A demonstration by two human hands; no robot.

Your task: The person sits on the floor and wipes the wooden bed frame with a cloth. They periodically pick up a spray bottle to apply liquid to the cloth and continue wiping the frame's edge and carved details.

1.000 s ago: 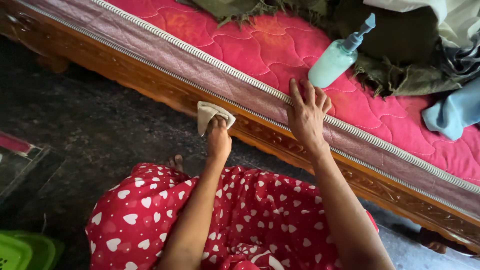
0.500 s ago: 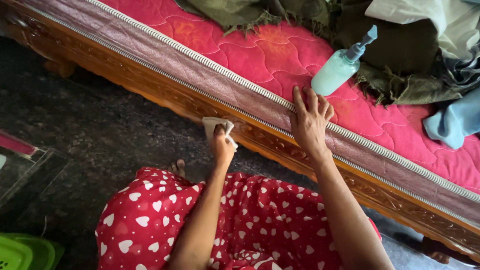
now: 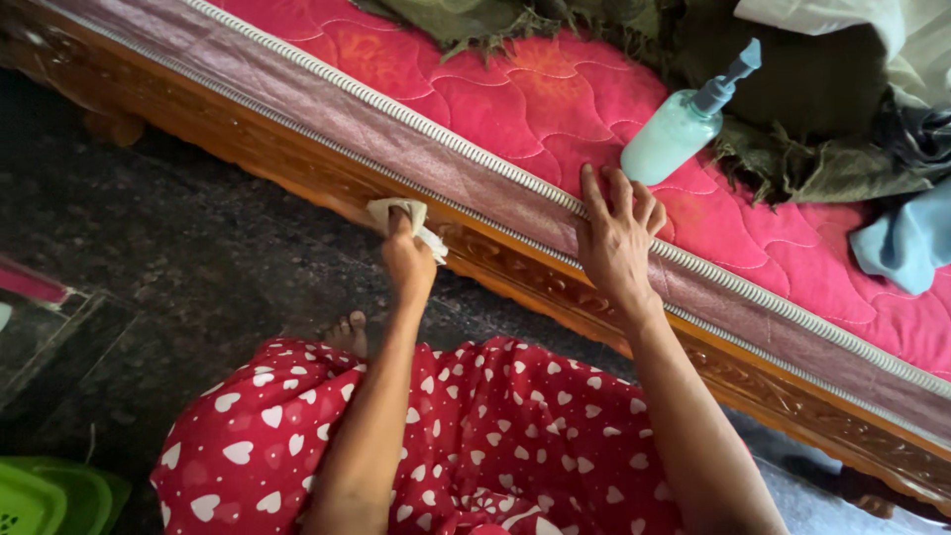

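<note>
Fingers (image 3: 398, 230) around cloth (image 3: 406, 212), crumpled, against bed frame (image 3: 248, 149)

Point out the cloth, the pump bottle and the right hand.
cloth (image 3: 388, 208), head view, on the pale fold above the left hand's knuckles.
pump bottle (image 3: 672, 139), head view, on its pale green body.
right hand (image 3: 618, 238), head view, on the back of the hand.

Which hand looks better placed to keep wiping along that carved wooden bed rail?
Left, probably. The left hand presses the cloth against the bed rail; the right hand rests on the mattress edge.
</note>
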